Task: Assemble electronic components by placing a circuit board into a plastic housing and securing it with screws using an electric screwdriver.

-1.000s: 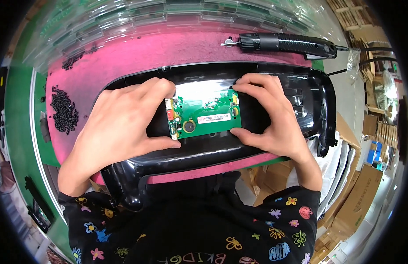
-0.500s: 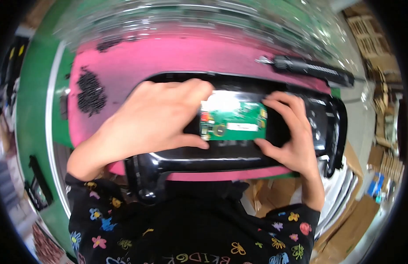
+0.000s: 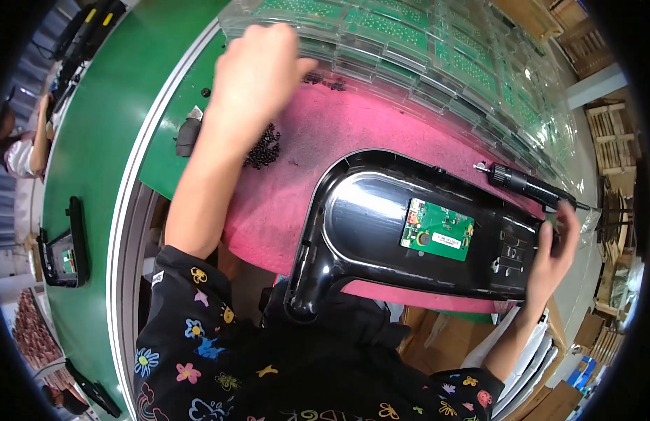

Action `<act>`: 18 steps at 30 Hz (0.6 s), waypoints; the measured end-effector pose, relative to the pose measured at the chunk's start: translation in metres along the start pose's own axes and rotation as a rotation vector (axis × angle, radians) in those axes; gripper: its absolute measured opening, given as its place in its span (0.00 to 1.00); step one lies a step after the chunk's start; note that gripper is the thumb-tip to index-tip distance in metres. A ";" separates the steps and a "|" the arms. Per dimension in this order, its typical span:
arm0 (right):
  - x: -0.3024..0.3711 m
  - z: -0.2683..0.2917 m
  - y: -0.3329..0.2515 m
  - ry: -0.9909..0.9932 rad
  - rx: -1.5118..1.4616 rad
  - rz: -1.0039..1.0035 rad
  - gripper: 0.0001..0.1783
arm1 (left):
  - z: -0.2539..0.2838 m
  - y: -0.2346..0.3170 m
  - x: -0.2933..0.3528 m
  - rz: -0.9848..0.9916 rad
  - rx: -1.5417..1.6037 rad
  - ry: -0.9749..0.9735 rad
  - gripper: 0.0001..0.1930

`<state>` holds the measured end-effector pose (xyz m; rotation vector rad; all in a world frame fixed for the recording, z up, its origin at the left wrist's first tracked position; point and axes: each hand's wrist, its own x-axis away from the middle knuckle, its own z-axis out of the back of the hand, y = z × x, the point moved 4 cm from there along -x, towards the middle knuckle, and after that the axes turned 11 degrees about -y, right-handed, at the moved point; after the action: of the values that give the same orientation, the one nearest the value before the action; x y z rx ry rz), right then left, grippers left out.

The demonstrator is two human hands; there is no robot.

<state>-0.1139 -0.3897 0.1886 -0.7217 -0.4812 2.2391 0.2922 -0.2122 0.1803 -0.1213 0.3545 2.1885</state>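
A green circuit board (image 3: 439,230) lies inside a black plastic housing (image 3: 370,270), which is hollow side up. Neither hand touches the board. My left hand (image 3: 258,67) is raised at the far left, near the clear plastic trays and above small black screws (image 3: 265,149). Its thumb stands apart from the bent, blurred fingers, and nothing shows in it. At the housing's right end, my right hand (image 3: 555,245) has thumb and fingers spread with nothing between them. Closest to it is the rear of a black electric screwdriver (image 3: 525,184).
Under the housing is a pink mat (image 3: 381,126) on a green table (image 3: 121,105). Stacked clear trays (image 3: 423,63) with green boards line the far side. A second black housing (image 3: 65,249) lies at the left. Cardboard (image 3: 437,340) is below the near edge. Another person (image 3: 27,151) is at far left.
Both hands have left the circuit board, which now rests in the housing. My left hand went up and away toward the trays; my right hand moved right toward the screwdriver. The view has turned.
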 end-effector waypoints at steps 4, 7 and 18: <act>-0.031 0.036 0.048 0.055 0.643 -0.052 0.28 | -0.002 -0.025 -0.014 0.227 -0.032 -0.292 0.23; -0.038 0.037 0.086 -0.075 0.193 -0.158 0.27 | -0.011 -0.001 -0.007 0.176 -0.101 -0.346 0.22; -0.059 -0.036 -0.030 0.334 -0.691 0.153 0.36 | -0.031 -0.014 -0.019 0.096 -0.218 -0.157 0.12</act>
<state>-0.0413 -0.4085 0.1971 -1.4948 -1.0744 2.0125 0.3133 -0.2279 0.1521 -0.0523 0.0332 2.3098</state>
